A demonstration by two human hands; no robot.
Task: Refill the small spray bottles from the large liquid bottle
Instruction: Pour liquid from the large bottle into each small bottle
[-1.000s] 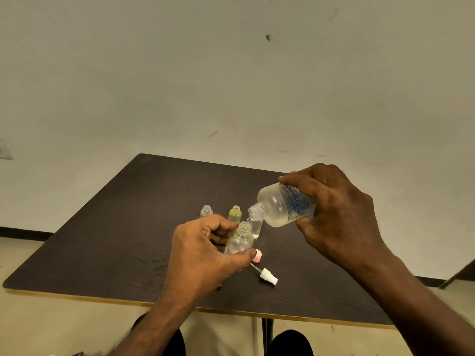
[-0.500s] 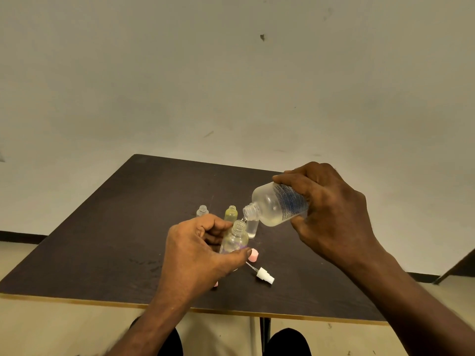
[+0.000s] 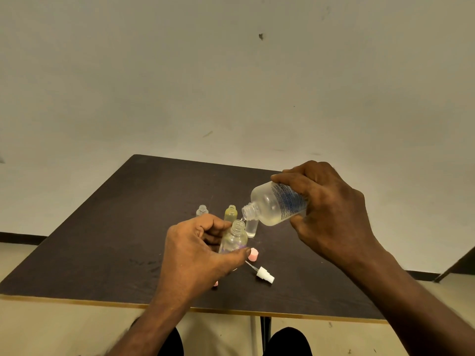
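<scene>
My right hand (image 3: 331, 214) grips the large clear liquid bottle (image 3: 272, 204), tilted with its open mouth pointing down-left. A thin stream runs from it into the open neck of a small clear spray bottle (image 3: 235, 237). My left hand (image 3: 198, 250) holds that small bottle upright just above the dark table (image 3: 115, 227). Behind it stand a small yellow bottle (image 3: 230, 213), a tiny clear bottle (image 3: 202, 210) and another clear bottle (image 3: 251, 227), all uncapped.
A white spray head with its tube (image 3: 263, 273) lies on the table near the front right of my left hand. A pink cap (image 3: 253, 254) lies beside it; another pink piece (image 3: 215, 283) peeks out under my left wrist. The table's front edge (image 3: 231, 310) is close.
The large bottle's neck has dipped slightly lower toward the small bottle's mouth. Both hands keep their grips and stay almost in place.
</scene>
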